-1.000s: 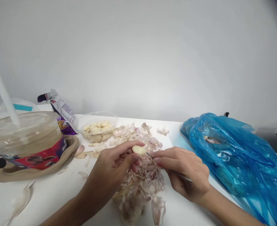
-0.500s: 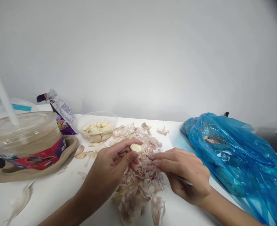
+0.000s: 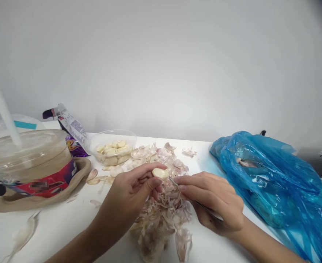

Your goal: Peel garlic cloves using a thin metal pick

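Observation:
A pale peeled garlic clove [image 3: 160, 174] is pinched between the thumb and fingers of my left hand [image 3: 135, 188]. My right hand [image 3: 214, 202] grips a thin metal knife [image 3: 204, 207], whose narrow tip points at the clove's right end. Whether tip and clove touch I cannot tell. Most of the knife is hidden under my fingers. Below both hands spreads a heap of papery garlic skins [image 3: 163, 223]. Beyond my left hand stands a clear plastic bowl [image 3: 93, 144] with several peeled cloves [image 3: 113, 149] in it.
On the left, a large drink cup [image 3: 40, 160] with a white straw [image 3: 4, 113] sits in a cardboard holder [image 3: 81, 171]. A purple snack packet [image 3: 77, 146] leans behind it. At right lies a crumpled blue plastic bag [image 3: 273, 182]. A grey wall [image 3: 171, 65] rises behind the table.
The clove in my left hand has shifted very slightly to the right, and the knife tip has turned a little. Both hands stay almost in place; everything else is unchanged.

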Tool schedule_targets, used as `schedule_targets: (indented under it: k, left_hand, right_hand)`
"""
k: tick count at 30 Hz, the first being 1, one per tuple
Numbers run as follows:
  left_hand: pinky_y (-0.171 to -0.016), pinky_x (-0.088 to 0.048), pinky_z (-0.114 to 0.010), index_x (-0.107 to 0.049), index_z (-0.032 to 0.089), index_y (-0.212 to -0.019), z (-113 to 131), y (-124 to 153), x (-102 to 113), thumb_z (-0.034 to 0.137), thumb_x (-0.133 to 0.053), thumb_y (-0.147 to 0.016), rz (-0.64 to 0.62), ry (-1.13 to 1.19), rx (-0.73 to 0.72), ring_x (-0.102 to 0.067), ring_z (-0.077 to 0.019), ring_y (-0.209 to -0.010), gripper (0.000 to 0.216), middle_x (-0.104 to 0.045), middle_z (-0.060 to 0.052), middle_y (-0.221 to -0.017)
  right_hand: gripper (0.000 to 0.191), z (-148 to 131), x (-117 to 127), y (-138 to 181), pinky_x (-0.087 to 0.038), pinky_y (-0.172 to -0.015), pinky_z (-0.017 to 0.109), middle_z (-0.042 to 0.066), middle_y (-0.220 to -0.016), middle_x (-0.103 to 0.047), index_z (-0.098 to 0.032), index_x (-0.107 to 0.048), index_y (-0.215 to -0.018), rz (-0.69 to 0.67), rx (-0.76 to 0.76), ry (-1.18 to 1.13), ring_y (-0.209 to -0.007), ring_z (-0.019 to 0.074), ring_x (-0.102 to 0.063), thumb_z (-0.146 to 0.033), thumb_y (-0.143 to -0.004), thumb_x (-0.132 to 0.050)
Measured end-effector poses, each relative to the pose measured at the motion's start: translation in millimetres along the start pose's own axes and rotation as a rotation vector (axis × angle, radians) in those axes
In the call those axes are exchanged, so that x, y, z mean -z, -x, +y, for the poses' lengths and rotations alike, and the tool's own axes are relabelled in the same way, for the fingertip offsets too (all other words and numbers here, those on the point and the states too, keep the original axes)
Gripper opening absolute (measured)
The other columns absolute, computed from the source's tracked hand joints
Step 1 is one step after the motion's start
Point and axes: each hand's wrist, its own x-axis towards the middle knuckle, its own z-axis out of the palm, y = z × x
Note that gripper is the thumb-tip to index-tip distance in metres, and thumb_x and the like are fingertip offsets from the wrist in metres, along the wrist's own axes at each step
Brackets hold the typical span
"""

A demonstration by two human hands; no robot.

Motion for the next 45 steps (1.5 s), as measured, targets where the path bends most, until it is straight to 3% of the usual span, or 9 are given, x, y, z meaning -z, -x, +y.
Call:
schedule_targets:
  k: [19, 28, 45]
  left_hand:
    - [-0.053, -0.045, -0.019, -0.059, 0.02, -0.092, 1.5, -0.3, -0.7, 0.018, -0.05, -0.079, -0.074, 0.041, 0.043, -0.055, -0.0099, -0.051, 0.015, -0.059, 0.006, -0.054]
    - [-0.051, -0.045, -0.016, -0.06, 0.021, -0.09, 5.3, -1.1, 1.7, 0.023, -0.053, -0.078, -0.023, 0.041, 0.035, -0.055, -0.0089, -0.05, 0.014, -0.059, 0.007, -0.052]
    - [-0.057, -0.043, -0.02, -0.06, 0.023, -0.088, -0.7, 1.3, 1.9, 0.018, -0.05, -0.078, 0.004, -0.418, -0.222, -0.056, -0.0107, -0.052, 0.015, -0.064, 0.006, -0.06]
  right_hand:
    - [0.028, -0.4, 1.7, 0.9, -0.052, -0.061, 0.028, 0.01, -0.095, -0.067, -0.009, -0.058, -0.1, -0.006, -0.063, -0.087, -0.08, 0.0157, -0.064, -0.002, -0.077, -0.044]
    - [0.03, -1.6, 0.0, 1.0, -0.053, -0.063, 0.029, 0.01, -0.095, -0.066, -0.008, -0.057, -0.102, 0.01, -0.042, -0.108, -0.08, 0.016, -0.064, 0.0, -0.075, -0.046]
    - [0.027, -3.2, -0.2, -3.8, -0.053, -0.058, 0.027, 0.007, -0.089, -0.067, -0.012, -0.056, -0.099, 0.015, -0.122, -0.057, -0.076, 0.014, -0.064, -0.003, -0.075, -0.05]
